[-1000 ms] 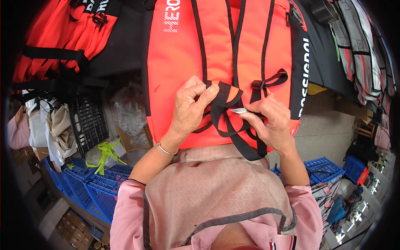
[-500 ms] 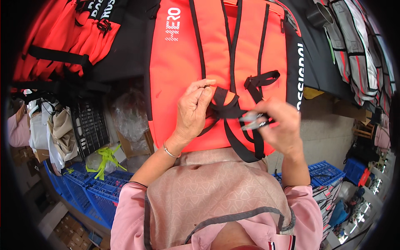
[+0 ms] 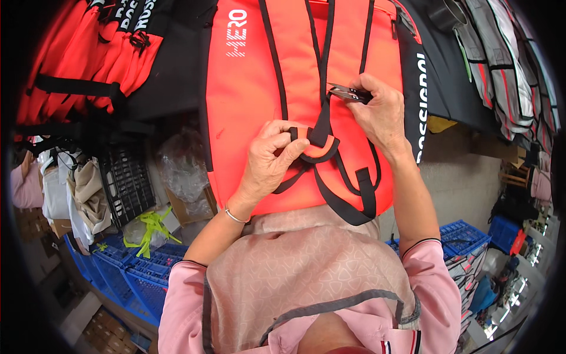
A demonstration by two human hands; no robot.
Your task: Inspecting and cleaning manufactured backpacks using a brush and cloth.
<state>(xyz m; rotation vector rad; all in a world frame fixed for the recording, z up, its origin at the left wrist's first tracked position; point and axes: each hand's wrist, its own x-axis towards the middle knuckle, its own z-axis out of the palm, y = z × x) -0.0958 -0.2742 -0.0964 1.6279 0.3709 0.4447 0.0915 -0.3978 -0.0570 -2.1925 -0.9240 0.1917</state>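
Observation:
A bright orange-red backpack (image 3: 236,112) with black sides lies in front of me, its shoulder straps facing up. My left hand (image 3: 266,156) is closed, pinching the rounded orange, black-edged end of a shoulder strap (image 3: 325,152). From that end a black webbing strap (image 3: 322,123) stretches up to the tips of small thread snips (image 3: 349,93). My right hand (image 3: 382,115) is closed around the snips; whether the blades grip the webbing or only touch it, I cannot tell. Another black webbing length (image 3: 345,213) loops over the pack's lower edge.
Stacked red-and-black bags (image 3: 88,65) lie at the far left, and grey bags (image 3: 504,71) at the far right. A dark metal cup (image 3: 446,15) stands nearby. Blue plastic crates (image 3: 144,277), a black crate (image 3: 125,183) and clear plastic wrap (image 3: 186,165) are lower left.
My right hand has moved up and slightly left with the snips. The black webbing, earlier curled off to the right, now runs upward from the strap end. My left hand keeps its pinch, slightly lower.

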